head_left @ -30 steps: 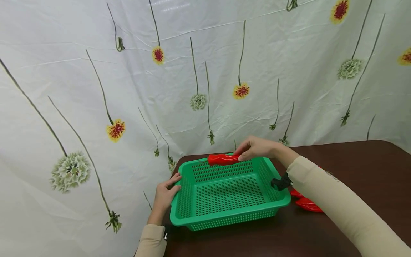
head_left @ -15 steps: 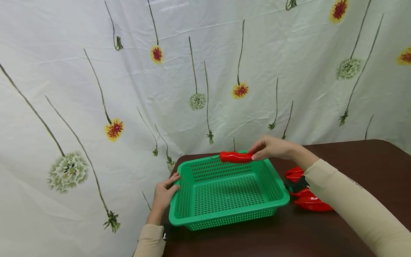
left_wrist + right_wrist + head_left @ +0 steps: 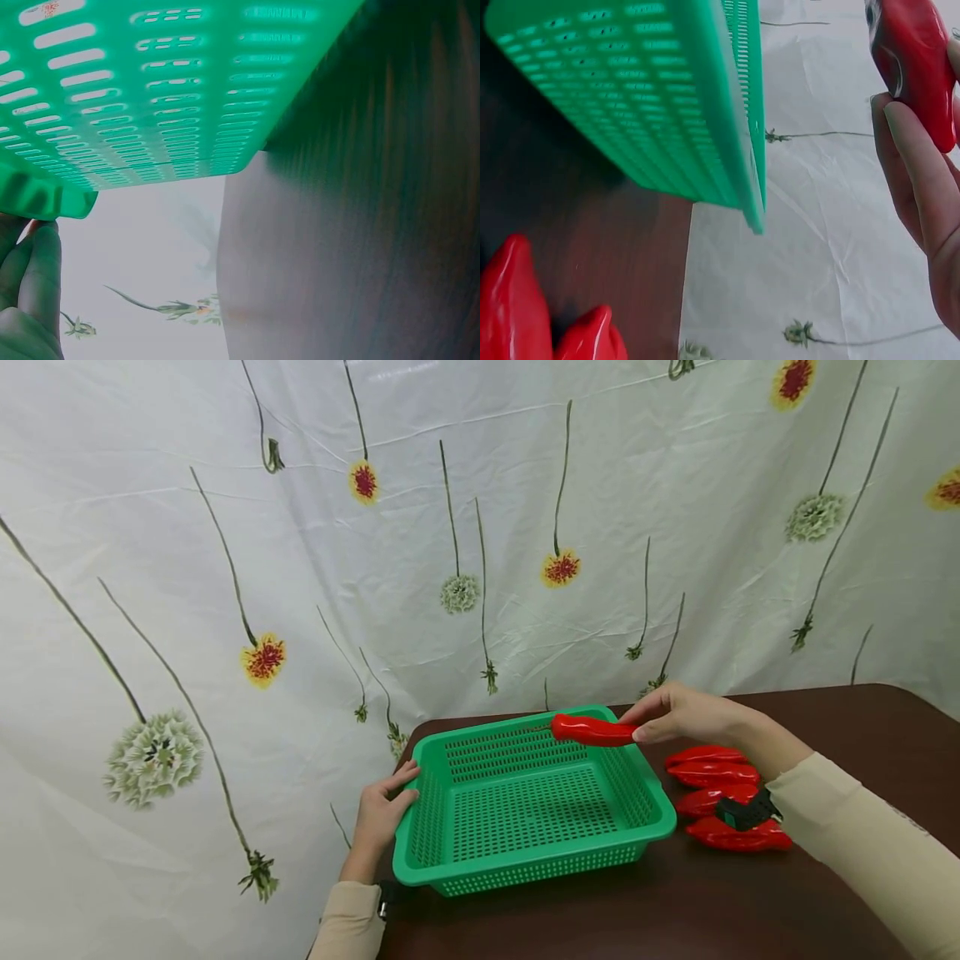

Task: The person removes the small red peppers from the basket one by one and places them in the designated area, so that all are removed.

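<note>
A red chili pepper (image 3: 592, 730) is pinched by its tip in my right hand (image 3: 686, 717). It lies nearly level above the back right of the green plastic basket (image 3: 525, 866), its thin stem pointing left. In the right wrist view, fingers and thumb press on the sides of the pepper (image 3: 915, 67). At the basket's left rim, my left hand (image 3: 381, 814) holds the edge, thumb and a finger over the top. The left wrist view has more fingers (image 3: 41, 270) against the rim's underside. No pepper shows inside the basket.
Several red peppers (image 3: 712, 772) lie on the dark brown table (image 3: 570, 918) right of the basket, partly behind the right wrist's black strap device (image 3: 746, 810). A white flower-printed curtain (image 3: 420, 635) hangs behind the table.
My right hand has moved right with the pepper, from over the basket's middle toward its right rim. More table peppers have come into sight. The left hand stays on the rim.
</note>
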`<state>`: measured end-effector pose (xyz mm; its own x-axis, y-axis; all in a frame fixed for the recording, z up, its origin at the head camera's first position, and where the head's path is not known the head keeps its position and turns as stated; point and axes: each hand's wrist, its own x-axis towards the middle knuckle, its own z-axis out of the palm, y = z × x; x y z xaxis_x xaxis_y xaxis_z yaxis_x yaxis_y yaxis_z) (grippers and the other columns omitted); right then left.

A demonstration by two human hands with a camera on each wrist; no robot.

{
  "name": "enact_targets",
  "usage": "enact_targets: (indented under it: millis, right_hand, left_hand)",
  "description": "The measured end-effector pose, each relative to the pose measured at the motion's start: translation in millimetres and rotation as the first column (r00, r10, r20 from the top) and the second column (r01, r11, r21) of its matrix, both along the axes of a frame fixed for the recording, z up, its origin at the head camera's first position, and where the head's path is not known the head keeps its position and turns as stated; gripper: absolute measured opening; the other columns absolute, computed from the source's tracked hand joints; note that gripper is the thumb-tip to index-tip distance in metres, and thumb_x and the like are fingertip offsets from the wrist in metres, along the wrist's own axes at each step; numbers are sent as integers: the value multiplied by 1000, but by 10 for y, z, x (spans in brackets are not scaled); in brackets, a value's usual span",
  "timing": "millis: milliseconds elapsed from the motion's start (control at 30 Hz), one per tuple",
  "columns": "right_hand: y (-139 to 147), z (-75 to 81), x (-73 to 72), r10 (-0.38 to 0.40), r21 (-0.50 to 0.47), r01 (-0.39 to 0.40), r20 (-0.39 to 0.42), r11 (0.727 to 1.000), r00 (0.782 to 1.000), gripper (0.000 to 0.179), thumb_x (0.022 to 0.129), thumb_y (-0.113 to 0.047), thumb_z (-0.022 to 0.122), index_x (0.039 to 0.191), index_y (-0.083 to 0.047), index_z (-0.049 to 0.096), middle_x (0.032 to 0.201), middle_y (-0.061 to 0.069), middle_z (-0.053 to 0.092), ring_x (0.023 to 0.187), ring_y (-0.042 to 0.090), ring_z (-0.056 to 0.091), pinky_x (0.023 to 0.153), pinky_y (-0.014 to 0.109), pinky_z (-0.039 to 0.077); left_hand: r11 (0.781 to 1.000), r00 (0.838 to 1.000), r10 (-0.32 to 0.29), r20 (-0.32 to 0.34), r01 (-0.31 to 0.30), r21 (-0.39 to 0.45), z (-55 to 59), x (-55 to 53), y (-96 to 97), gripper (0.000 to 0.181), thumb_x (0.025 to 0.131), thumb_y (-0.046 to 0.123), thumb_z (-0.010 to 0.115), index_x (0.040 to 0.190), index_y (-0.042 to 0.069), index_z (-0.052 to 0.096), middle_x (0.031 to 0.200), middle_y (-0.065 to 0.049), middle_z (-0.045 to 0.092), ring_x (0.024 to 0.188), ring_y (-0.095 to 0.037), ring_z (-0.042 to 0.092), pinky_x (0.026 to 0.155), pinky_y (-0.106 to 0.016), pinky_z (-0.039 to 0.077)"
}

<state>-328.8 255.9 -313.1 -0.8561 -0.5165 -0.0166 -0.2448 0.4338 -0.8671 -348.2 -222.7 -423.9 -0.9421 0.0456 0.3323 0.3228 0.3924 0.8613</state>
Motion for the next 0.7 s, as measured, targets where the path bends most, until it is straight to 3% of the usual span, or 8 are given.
enact_targets:
  millis: [233, 467, 567, 700]
  right_hand:
    - [246, -38, 227, -27, 25, 27, -21, 999, 999, 38, 93, -18, 69, 127, 0, 68, 122, 14, 66, 106, 26, 61, 86, 40, 56]
    - [540, -144, 415, -12, -58, 14, 26, 998, 1000, 40, 96, -11, 64, 132, 7, 61, 115, 6, 73, 98, 24, 72, 83, 39, 61]
    - [686, -197, 497, 5, -37, -4, 16, 999, 1000, 39, 98, -10, 61, 133, 7, 60, 117, 2, 73, 102, 20, 71, 84, 35, 61]
    - [892, -310, 620, -15, 14, 15, 23, 1000, 1000, 40, 99, -12, 59, 135, 7, 59, 121, -8, 71, 109, 1, 65, 86, 27, 58]
  left_hand:
    - [1000, 1000, 0, -3, 0, -4, -4, -8, -6, 39, 93, -3, 60, 132, -3, 64, 148, -15, 53, 145, -32, 42, 118, -51, 34]
    - [1000, 1000, -1, -4, 1, 11, 5, -16, -7, 39, 93, -3, 60, 131, -3, 64, 148, -14, 53, 145, -31, 42, 119, -50, 33]
    - [1000, 1000, -3, -5, 3, 10, 5, -20, -8, 39, 93, -2, 60, 132, -3, 64, 148, -14, 53, 145, -31, 42, 119, -51, 33]
    - [1000, 1000, -10, -1, 10, 2, -3, -16, -6, 39, 94, -1, 60, 132, -3, 64, 149, -13, 52, 145, -30, 41, 119, -51, 33]
